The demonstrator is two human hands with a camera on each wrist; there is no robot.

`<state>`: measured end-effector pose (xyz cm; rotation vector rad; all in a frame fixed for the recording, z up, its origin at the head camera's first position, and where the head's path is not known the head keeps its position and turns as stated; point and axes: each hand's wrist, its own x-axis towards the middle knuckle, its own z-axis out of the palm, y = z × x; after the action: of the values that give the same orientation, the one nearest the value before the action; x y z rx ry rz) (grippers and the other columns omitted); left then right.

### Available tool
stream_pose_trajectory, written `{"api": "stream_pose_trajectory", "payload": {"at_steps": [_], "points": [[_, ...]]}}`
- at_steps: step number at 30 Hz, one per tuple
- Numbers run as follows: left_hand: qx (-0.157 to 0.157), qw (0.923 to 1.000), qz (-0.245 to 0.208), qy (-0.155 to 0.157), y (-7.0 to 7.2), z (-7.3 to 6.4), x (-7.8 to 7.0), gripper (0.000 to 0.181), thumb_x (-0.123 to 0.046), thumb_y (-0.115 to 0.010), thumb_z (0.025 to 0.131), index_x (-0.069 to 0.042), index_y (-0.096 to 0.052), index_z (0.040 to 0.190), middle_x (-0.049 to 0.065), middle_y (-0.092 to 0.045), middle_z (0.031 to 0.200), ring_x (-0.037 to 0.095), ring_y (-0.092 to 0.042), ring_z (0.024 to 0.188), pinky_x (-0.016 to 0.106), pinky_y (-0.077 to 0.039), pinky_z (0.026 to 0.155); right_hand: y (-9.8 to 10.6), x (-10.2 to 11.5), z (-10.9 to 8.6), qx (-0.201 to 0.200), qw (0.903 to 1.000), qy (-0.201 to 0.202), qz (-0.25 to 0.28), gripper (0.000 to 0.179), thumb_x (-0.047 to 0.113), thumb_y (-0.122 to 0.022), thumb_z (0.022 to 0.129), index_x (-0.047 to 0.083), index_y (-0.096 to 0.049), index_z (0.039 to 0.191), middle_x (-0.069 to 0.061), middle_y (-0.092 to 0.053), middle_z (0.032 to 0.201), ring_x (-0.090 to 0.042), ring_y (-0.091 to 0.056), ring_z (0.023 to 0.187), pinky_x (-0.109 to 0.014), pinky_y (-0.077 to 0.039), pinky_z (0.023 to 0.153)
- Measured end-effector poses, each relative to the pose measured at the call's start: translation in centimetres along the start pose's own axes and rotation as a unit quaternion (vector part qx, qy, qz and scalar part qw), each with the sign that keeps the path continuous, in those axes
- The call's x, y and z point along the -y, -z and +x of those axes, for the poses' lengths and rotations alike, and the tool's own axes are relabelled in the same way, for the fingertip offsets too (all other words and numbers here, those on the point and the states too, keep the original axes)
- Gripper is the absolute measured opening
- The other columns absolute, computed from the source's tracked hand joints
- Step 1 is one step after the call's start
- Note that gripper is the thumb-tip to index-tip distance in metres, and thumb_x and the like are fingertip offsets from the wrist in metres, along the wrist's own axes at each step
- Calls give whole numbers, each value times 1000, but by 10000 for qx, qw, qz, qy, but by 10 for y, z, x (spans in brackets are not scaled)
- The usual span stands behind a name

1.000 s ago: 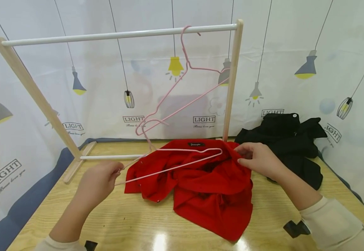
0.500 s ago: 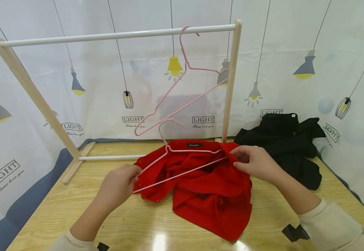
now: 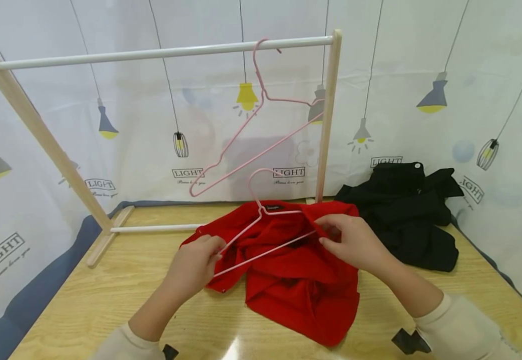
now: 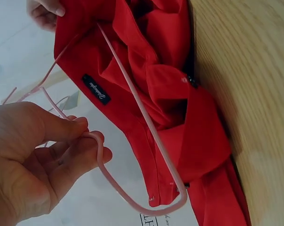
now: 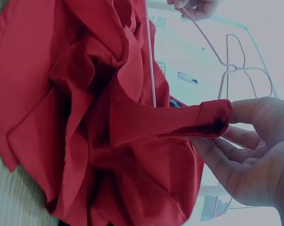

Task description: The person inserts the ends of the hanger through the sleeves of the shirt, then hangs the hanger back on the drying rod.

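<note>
A pink wire hanger [image 3: 265, 253] lies across the upper part of a red shirt [image 3: 306, 295] heaped on the table. My left hand [image 3: 195, 265] pinches the hanger near its left end, thumb against fingertips, as the left wrist view shows. With my right hand [image 3: 355, 242] I grip the shirt's edge between thumb and fingers. Behind that fold the hanger's right end is hidden inside the shirt. The hanger's hook points up, just left of the dark neck label [image 4: 96, 89]. Its left end is still outside the cloth.
A rack with a white rail [image 3: 152, 53] and wooden posts stands behind the shirt. Another pink hanger [image 3: 258, 154] hangs from the rail near the right post. A black garment [image 3: 405, 215] lies crumpled at the back right of the wooden table [image 3: 85, 305].
My left hand has moved right, pushing the hanger's right end under the shirt fold. My right hand, holding the shirt edge, has shifted slightly left. The shirt's right shoulder now spreads farther right.
</note>
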<state>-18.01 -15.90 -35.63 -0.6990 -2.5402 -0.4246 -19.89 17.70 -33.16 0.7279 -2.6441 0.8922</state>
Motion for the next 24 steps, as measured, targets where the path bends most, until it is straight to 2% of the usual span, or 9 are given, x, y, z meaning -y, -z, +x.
{"api": "stream_pose_trajectory", "payload": {"at_steps": [6,12,24], "points": [[27,10000,-40,-15,-5,3,-7,25,3,-80,74,-9,-65,90,3,-60,78,18,-59,65,30,-51,57,-8,9,2,-91,9995,244,170,29,-1,-73,81,0,-68,110,-7,-69,99,-15,-62,77,-32,-54,68],[47,10000,-65,-37,-11,8,-13,23,2,-79,75,-9,-65,90,3,-60,79,19,-61,67,33,-53,61,-17,19,4,-108,9989,449,0,30,0,-76,80,0,-67,109,-8,-68,99,-15,-62,78,-34,-55,70],[106,9996,-231,-120,-22,14,-18,20,-1,-78,77,-10,-65,90,0,-60,79,17,-61,68,32,-54,61,-21,28,4,6,9992,325,-228,30,4,-77,80,2,-65,108,-6,-66,97,-15,-61,78,-31,-54,71]]}}
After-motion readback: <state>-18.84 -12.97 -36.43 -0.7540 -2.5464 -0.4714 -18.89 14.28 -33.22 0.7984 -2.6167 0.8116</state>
